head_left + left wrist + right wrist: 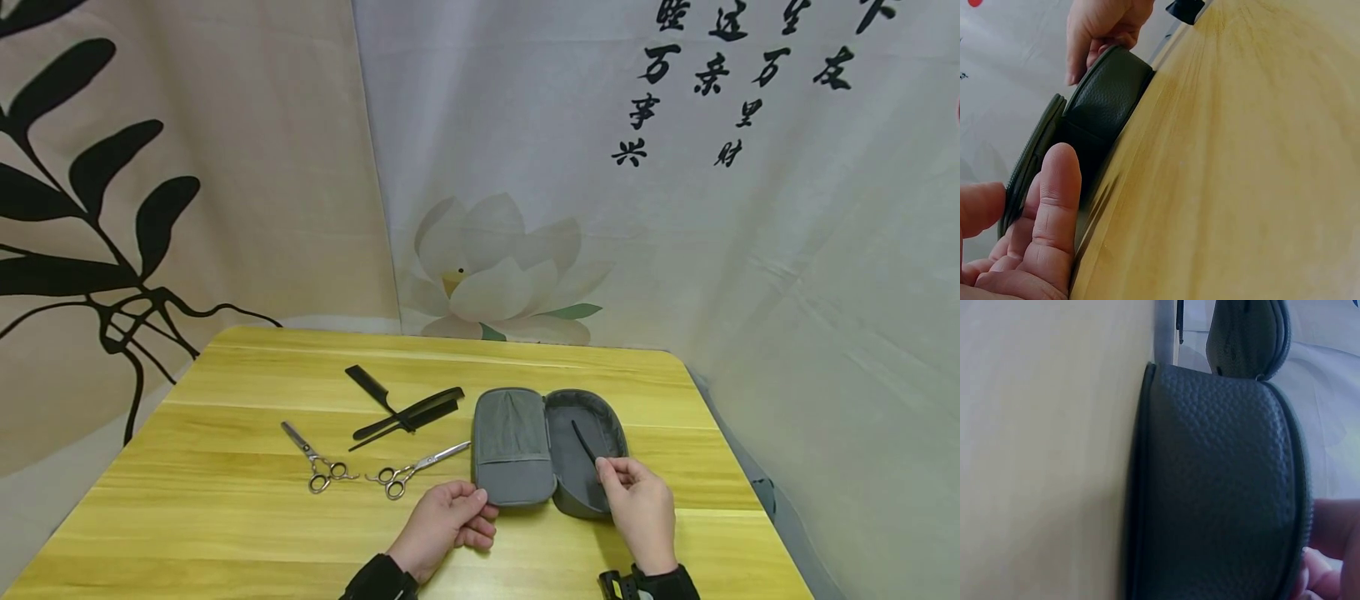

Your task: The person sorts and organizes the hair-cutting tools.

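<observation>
A dark grey zip case lies unfolded on the table, its flat pocketed half point(513, 483) to the left and its deeper half point(567, 500) to the right. At the flat half's near left corner, my left hand point(450, 523) pinches the edge, thumb on top and fingers below. My right hand point(643, 510) pinches a thin black stick-like thing point(582, 438) over the deeper half; its exact kind is unclear. In the right wrist view, the case's pebbled side wall point(1222, 469) hides most of that hand and the black thing.
Left of the case lie finger-ringed scissors point(442, 455), their tips near its edge, and a second pair of scissors point(302, 442). Behind them several black combs point(412, 417) cross each other. The wooden table point(225, 533) meets cloth curtains point(675, 250) at the back.
</observation>
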`<state>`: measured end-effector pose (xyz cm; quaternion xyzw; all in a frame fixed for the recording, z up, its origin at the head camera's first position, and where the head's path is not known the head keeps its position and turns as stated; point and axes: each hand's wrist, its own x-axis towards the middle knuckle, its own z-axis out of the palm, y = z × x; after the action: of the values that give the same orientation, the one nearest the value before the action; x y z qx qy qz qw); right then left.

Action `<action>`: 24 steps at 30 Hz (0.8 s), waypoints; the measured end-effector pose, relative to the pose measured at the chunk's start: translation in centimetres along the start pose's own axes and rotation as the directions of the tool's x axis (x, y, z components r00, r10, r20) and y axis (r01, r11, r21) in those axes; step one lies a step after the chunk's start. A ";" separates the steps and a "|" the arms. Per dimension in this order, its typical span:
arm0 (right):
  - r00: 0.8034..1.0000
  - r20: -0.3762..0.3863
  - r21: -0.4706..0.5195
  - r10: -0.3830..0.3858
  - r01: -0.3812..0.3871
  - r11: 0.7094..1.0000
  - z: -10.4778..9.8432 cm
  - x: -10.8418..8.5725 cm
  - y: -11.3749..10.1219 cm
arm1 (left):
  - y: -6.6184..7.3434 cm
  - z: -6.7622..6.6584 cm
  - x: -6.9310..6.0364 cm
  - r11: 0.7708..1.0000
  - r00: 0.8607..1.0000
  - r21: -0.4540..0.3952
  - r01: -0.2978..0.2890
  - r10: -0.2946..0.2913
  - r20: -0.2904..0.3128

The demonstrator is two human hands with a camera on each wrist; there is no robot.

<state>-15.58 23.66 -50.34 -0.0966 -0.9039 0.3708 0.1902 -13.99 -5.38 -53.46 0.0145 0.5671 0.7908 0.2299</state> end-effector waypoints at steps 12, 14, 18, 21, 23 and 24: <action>1.000 -0.002 0.003 0.008 -0.008 1.000 -0.1 0.0 -0.2 | -0.1 0.0 0.1 0.999 1.000 0.040 -0.002 0.001 0.012; 1.000 -0.002 0.002 0.010 -0.010 1.000 -0.1 0.0 -0.2 | -0.1 0.0 0.0 0.999 1.000 0.046 -0.005 0.004 0.010; 1.000 -0.001 0.009 0.014 -0.014 1.000 -0.2 0.1 -0.3 | 0.0 0.1 0.0 0.999 1.000 0.047 -0.009 0.009 0.011; 1.000 0.002 0.015 0.021 -0.021 1.000 -0.2 0.0 -0.3 | 0.0 0.1 -0.1 0.999 1.000 0.045 -0.010 0.010 0.010; 1.000 0.002 0.017 0.027 -0.027 0.999 -0.2 0.0 -0.3 | 0.0 0.1 -0.1 0.999 1.000 0.048 -0.009 0.008 0.008; 1.000 0.002 0.019 0.030 -0.030 0.999 -0.2 0.0 -0.3 | 0.0 0.1 -0.1 0.999 1.000 0.048 -0.007 0.007 0.007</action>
<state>-15.52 23.52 -50.02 -0.1081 -0.8989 0.3825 0.1846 -13.82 -5.33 -53.38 0.0249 0.5852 0.7775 0.2288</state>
